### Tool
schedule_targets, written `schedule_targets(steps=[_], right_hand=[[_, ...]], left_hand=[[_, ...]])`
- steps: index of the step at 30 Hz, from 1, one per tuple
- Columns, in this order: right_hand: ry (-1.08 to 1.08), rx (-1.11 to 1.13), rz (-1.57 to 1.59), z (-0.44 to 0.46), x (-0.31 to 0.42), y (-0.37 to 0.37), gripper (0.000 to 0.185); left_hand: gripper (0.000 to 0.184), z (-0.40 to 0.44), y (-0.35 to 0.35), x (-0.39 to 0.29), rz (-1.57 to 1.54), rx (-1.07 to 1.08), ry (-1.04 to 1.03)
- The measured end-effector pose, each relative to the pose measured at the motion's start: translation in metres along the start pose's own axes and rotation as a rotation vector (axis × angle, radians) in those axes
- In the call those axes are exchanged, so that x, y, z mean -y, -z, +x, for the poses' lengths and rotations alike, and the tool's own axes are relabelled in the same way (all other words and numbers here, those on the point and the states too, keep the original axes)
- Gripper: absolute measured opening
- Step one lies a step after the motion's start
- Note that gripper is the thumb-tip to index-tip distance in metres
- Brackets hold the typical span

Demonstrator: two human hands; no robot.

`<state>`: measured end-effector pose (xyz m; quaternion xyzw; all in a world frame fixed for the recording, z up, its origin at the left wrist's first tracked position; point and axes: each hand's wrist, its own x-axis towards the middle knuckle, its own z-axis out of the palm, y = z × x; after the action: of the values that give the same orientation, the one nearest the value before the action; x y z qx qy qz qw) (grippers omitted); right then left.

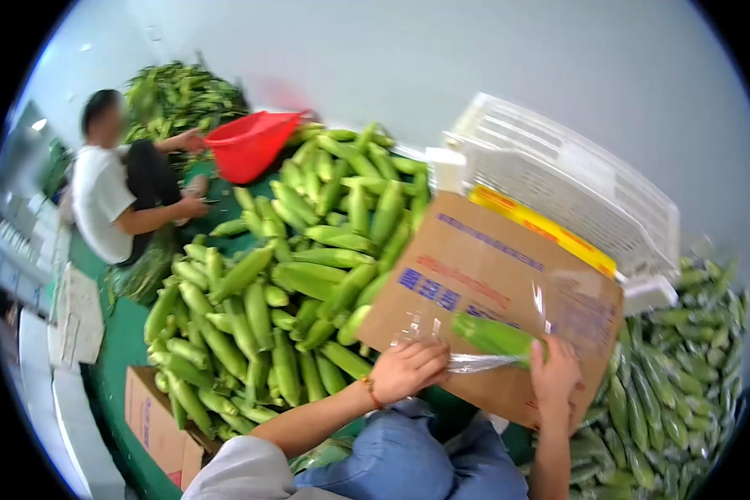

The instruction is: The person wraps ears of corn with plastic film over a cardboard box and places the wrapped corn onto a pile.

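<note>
A green ear of corn in its husk [493,335] lies across the flat top of a brown cardboard box [467,242] in front of me. Clear plastic film [482,362] runs along its near side. My left hand [410,367] is closed on the film at the corn's left, its fingers curled. At the other end, my right hand [557,368] grips the corn's right tip, thumb on the near side; film may be under those fingers too. A beaded bracelet circles my left wrist.
A big heap of unwrapped corn [308,275] lies left. Film-wrapped ears [658,392] are piled right. Behind the box stands a white plastic crate [558,158]. A co-worker [108,200] crouches far left by a red basin [248,148] and leafy pile [179,100]. Another box [152,417] is lower left.
</note>
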<state>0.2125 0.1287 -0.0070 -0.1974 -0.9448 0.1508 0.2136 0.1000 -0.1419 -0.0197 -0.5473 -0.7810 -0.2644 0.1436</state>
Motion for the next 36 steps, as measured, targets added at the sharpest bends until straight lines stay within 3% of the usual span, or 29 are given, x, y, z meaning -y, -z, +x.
schedule_targets(steps=[3, 5, 7, 8, 9, 10, 11, 12, 13, 16, 19, 21, 24, 27, 31, 34, 35, 36], right_hand=[[0.005, 0.033, 0.017, -0.007, -0.001, -0.003, 0.027], [0.049, 0.022, 0.008, -0.001, -0.005, -0.004, 0.027], [0.158, 0.013, 0.006, -0.008, -0.005, -0.005, 0.028], [0.155, 0.024, 0.001, -0.013, -0.007, -0.005, 0.028], [0.157, 0.020, 0.000, -0.014, -0.009, -0.008, 0.028], [0.153, 0.011, -0.003, -0.010, -0.007, -0.011, 0.028], [0.166, -0.012, 0.012, -0.006, -0.002, -0.012, 0.026], [0.171, -0.027, 0.018, -0.006, 0.001, -0.009, 0.024], [0.168, -0.038, 0.019, -0.008, 0.002, -0.007, 0.023], [0.157, 0.002, 0.042, -0.007, 0.001, -0.004, 0.023], [-0.171, 0.506, -0.101, 0.004, 0.024, 0.024, 0.023], [-0.063, 0.426, -0.033, -0.007, 0.034, 0.033, 0.025], [-0.089, 0.374, 0.057, -0.009, 0.039, 0.034, 0.025], [0.015, 0.293, -0.062, -0.007, 0.030, 0.026, 0.031], [0.281, 0.136, -0.103, -0.002, 0.035, 0.030, 0.051], [0.494, 0.135, -0.186, 0.009, 0.029, 0.029, 0.056], [0.454, 0.194, -0.180, 0.011, 0.024, 0.025, 0.061], [0.413, 0.253, -0.176, 0.012, 0.019, 0.020, 0.065]], left_hand=[[0.016, 0.000, 0.020, 0.040, -0.137, 0.342, 0.190], [0.009, 0.048, 0.034, 0.054, -0.197, -0.113, 0.058], [0.004, 0.108, 0.032, 0.065, -0.144, -0.106, -0.096], [0.014, 0.124, 0.000, 0.082, -0.131, 0.049, -0.108], [0.015, 0.140, -0.029, 0.085, -0.166, 0.276, 0.006], [0.016, 0.165, -0.012, 0.062, -0.165, 0.611, 0.099], [0.020, 0.162, -0.064, 0.063, -0.178, 0.652, -0.040], [0.021, 0.162, -0.079, 0.037, 0.103, 0.663, -0.056], [0.020, 0.169, -0.049, 0.007, 0.094, 0.714, 0.059], [0.022, 0.143, -0.066, 0.004, -0.053, 0.559, 0.226], [0.030, 0.111, -0.019, -0.012, -0.191, 0.486, 0.341], [0.046, 0.095, 0.019, -0.032, -0.294, 0.736, 0.409], [0.062, 0.038, -0.032, -0.036, -0.212, 0.162, 0.184], [0.072, 0.051, -0.035, -0.031, -0.171, 0.298, 0.223], [0.065, 0.083, -0.039, -0.015, -0.084, 0.334, 0.273], [0.051, 0.097, -0.054, -0.006, -0.049, 0.098, 0.242], [0.048, 0.107, -0.048, -0.005, -0.055, 0.025, 0.216], [0.037, 0.115, -0.040, -0.005, -0.173, 0.227, 0.256]])
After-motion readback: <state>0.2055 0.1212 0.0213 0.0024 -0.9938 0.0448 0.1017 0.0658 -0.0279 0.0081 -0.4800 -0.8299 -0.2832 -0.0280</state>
